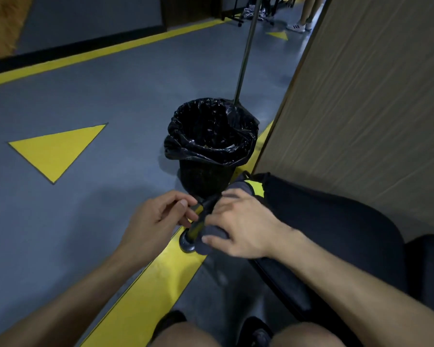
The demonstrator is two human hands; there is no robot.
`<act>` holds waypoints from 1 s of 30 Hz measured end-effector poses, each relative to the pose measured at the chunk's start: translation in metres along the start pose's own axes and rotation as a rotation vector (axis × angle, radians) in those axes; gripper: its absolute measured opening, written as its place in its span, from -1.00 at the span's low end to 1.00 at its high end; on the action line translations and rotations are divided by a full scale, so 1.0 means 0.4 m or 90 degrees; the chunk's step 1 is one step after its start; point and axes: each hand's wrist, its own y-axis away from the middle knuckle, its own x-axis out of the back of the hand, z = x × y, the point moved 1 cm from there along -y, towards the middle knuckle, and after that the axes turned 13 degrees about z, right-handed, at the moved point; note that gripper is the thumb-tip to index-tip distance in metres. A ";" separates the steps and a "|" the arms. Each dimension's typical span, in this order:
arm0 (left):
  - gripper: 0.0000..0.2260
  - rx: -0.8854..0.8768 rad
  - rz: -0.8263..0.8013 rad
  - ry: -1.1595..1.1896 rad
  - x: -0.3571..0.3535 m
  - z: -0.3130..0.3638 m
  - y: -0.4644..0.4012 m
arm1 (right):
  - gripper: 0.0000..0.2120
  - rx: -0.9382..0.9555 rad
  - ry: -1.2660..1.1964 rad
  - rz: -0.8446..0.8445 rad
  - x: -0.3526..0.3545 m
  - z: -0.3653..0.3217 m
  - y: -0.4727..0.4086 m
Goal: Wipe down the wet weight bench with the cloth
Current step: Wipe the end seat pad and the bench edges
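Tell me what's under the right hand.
The right hand presses a grey cloth against the yellow-and-black bench leg, above its round foot. The leg surface beneath the cloth and palm is covered, so wetness can't be judged.

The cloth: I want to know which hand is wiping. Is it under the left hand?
No, the cloth is under the right hand, by the bench leg.

Bin [206, 171] at centre, on floor [98, 96]; bench [336, 221] lower right, wall panel [361, 96] behind it; pole [246, 53] rises behind bin.
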 end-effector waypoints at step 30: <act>-0.81 -0.033 -0.071 -0.116 0.051 0.021 0.256 | -0.54 0.082 0.122 0.014 -0.022 -0.063 0.125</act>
